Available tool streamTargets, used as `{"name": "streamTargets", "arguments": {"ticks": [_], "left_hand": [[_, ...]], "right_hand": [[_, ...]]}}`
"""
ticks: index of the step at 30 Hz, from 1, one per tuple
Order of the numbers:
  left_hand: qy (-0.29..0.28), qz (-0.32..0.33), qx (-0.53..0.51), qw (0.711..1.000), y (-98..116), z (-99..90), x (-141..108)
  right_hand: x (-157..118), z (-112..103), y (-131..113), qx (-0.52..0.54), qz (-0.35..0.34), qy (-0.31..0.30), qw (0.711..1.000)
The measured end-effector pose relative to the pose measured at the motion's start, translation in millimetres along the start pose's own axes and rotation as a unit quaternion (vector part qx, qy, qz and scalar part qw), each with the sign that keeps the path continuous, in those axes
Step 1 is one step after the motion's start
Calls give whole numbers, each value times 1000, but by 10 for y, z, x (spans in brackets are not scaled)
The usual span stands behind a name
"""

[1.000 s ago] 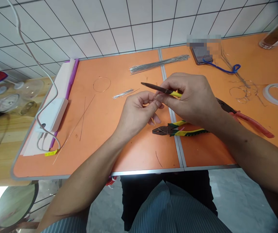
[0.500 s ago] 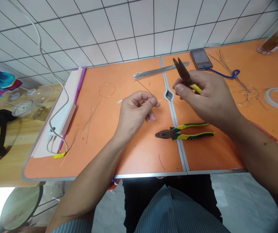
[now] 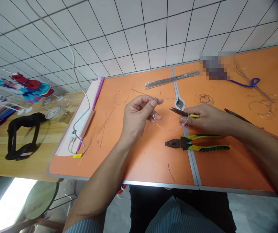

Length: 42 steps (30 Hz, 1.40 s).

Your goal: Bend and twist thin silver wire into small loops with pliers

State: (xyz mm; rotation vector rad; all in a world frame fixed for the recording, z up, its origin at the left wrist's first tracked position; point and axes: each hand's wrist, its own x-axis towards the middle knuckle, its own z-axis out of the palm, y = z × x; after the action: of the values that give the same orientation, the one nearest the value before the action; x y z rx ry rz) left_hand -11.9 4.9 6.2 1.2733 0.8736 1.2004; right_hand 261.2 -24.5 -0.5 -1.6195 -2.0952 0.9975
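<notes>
My left hand (image 3: 139, 116) pinches the end of a thin metal wire (image 3: 170, 128), which curves into a wide loop towards my right hand. My right hand (image 3: 209, 119) grips small yellow-handled pliers (image 3: 179, 112), their dark jaws at the loop's far side. I cannot tell whether the jaws clamp the wire. Below my right hand lie combination pliers (image 3: 197, 144) with yellow and green handles. A bundle of straight steel wires (image 3: 171, 80) lies beyond both hands.
Small wire rings (image 3: 204, 98) and a red-handled tool (image 3: 273, 136) lie on the orange table (image 3: 153, 168). A metal seam (image 3: 192, 161) divides the tabletop. At left are a white power strip (image 3: 82, 123) and its cable. A blurred patch (image 3: 217, 66) covers the far side.
My right hand has lowered the pliers from upright to flat against the wire loop. The loop now shows wide between my hands. The whole view has shifted, with the table lower and further right.
</notes>
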Motion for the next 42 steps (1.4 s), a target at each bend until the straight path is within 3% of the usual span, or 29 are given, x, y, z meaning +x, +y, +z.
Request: {"name": "streamTargets", "arguments": {"ticks": [8, 20, 42], "left_hand": [[-49, -26, 4, 998, 11, 37, -33], [-45, -49, -16, 998, -14, 82, -53], [-37, -67, -38, 996, -31, 106, -72]], "right_hand": [[-125, 77, -232, 108, -8, -54, 993], [-75, 226, -309, 158, -25, -14, 987], [-66, 271, -355, 123, -9, 21, 992]]}}
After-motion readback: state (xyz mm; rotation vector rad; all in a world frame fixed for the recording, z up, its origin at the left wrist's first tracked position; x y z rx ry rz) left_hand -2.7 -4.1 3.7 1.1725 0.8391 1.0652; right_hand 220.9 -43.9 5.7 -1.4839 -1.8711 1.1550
